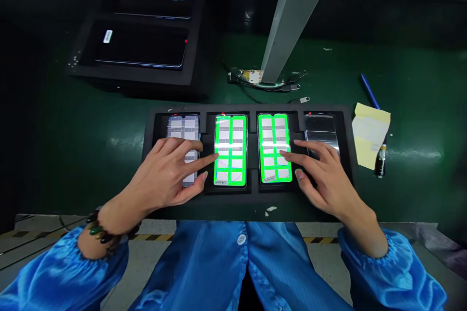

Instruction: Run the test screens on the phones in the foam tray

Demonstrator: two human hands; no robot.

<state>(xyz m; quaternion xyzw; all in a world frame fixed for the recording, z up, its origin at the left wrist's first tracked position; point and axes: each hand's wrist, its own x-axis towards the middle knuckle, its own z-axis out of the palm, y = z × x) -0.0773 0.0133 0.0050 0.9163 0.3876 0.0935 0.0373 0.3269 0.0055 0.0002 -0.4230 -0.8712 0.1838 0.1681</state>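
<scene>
Pointing at two bright screens, we hold our fingers spread apart on both hands. The pointer finger of our left hand [171, 170] is at the left edge of one green phone [231, 170]. The pointer finger of our right hand [326, 175] is over the other green phone [273, 129], near its middle. We cannot tell how hard either finger presses.

Under our left hand is a gray-screen phone [182, 129], partly hidden. Behind our right fingers is a dark phone [321, 129]. All four phones lie in a row in a black tray [255, 200], each in its own slot.

We wear dark beads [98, 230] on our left wrist and shiny blue sleeves [404, 267]. Past the tray, thin black cords [273, 88] lie by a gray post [292, 14]. A yellow note [365, 153] and a blue pen [369, 90] are to the right. Far left, a black box [134, 77] holds two more dark phones [146, 46]. Everything sits on our green table [109, 155].
</scene>
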